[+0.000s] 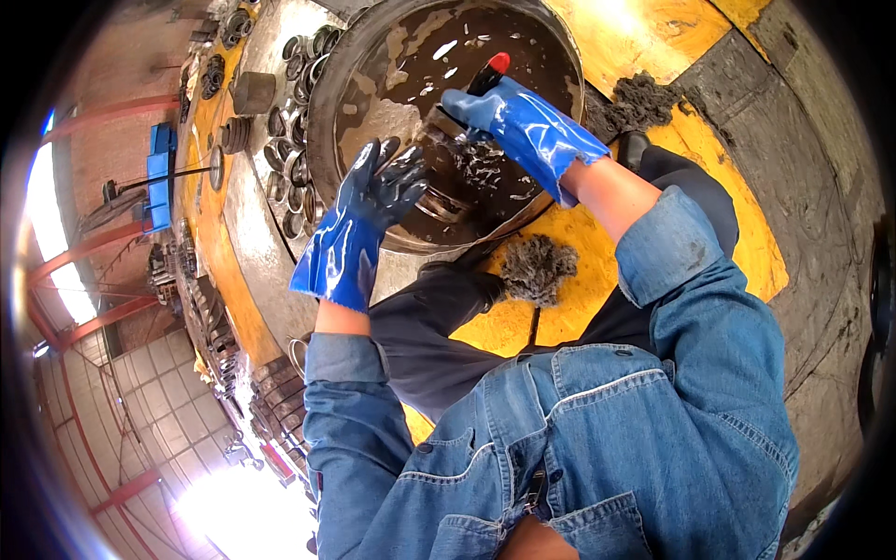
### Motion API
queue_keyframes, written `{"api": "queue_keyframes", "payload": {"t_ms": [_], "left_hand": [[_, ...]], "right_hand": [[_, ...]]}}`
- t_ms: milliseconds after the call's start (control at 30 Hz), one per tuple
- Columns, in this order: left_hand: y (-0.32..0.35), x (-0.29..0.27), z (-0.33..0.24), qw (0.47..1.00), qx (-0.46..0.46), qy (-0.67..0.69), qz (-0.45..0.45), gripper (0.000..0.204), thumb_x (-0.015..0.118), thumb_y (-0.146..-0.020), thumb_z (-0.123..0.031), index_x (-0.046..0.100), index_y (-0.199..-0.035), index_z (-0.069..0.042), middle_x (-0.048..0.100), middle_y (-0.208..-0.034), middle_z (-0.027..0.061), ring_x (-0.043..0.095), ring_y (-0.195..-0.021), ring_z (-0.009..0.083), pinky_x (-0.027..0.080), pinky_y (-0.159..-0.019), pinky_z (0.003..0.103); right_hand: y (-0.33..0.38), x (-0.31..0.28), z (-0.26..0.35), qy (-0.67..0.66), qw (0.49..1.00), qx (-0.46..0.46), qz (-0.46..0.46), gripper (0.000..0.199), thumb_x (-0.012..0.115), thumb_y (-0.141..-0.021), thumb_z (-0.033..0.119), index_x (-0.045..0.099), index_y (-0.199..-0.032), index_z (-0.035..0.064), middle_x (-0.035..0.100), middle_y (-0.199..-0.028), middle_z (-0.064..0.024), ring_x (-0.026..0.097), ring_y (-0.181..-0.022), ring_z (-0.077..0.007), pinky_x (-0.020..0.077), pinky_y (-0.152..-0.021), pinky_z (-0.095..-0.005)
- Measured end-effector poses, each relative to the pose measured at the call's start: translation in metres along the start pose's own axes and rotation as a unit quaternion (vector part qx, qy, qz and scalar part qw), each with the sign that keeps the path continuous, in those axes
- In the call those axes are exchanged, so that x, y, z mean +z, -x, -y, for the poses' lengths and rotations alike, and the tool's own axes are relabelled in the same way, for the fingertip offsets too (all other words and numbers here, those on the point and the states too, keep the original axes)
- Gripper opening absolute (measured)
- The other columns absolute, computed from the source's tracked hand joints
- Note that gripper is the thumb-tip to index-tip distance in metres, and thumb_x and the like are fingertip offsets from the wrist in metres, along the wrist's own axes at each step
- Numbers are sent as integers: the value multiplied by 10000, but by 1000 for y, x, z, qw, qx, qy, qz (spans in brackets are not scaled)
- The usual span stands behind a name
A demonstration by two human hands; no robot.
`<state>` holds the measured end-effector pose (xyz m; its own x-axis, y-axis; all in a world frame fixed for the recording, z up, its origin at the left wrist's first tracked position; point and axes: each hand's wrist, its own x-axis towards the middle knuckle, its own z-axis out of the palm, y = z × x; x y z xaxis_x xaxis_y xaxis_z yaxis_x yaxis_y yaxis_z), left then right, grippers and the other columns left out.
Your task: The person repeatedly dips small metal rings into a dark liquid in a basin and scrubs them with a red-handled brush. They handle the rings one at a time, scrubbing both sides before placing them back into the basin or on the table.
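Both my hands wear blue rubber gloves, wet and darkened at the fingers. My right hand is closed round a brush with a black, red-tipped handle, over a large round metal tub. Dark, dirty liquid with pale foam patches fills the tub. My left hand is over the tub's near left rim, palm down, fingers stretched out and holding nothing. Just right of it, a metal ring lies partly in the liquid. The brush's lower end is hard to make out against the splashing liquid.
Many metal rings are stacked left of the tub. Clumps of grey, dirty fibre lie on the yellow floor: one clump between my legs, another to the right. A blue bin and metal parts stand farther left.
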<state>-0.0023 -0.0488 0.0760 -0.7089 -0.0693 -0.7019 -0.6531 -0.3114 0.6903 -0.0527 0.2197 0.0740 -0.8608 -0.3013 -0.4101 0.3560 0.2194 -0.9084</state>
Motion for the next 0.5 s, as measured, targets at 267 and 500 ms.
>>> {"api": "queue_keyframes", "payload": {"t_ms": [267, 500], "left_hand": [[-25, 17, 6, 979, -76, 175, 65, 800, 685, -954, -585, 437, -1535, -95, 509, -1516, 216, 541, -1323, 444, 473, -1045, 627], [-20, 10, 3, 982, -13, 127, 139, 705, 696, -950, -563, 547, -1450, -89, 564, -1451, 193, 567, -1280, 409, 474, -1052, 603]], "right_hand": [[-34, 27, -29, 68, 988, -129, 48, 580, 650, -960, 595, 751, -1078, 36, 758, -925, -138, 706, -870, -253, 548, -832, -388], [-43, 35, -35, -29, 994, -95, 34, 457, 670, -984, 473, 739, -1137, 49, 757, -989, -105, 708, -906, -218, 560, -801, -379]]}}
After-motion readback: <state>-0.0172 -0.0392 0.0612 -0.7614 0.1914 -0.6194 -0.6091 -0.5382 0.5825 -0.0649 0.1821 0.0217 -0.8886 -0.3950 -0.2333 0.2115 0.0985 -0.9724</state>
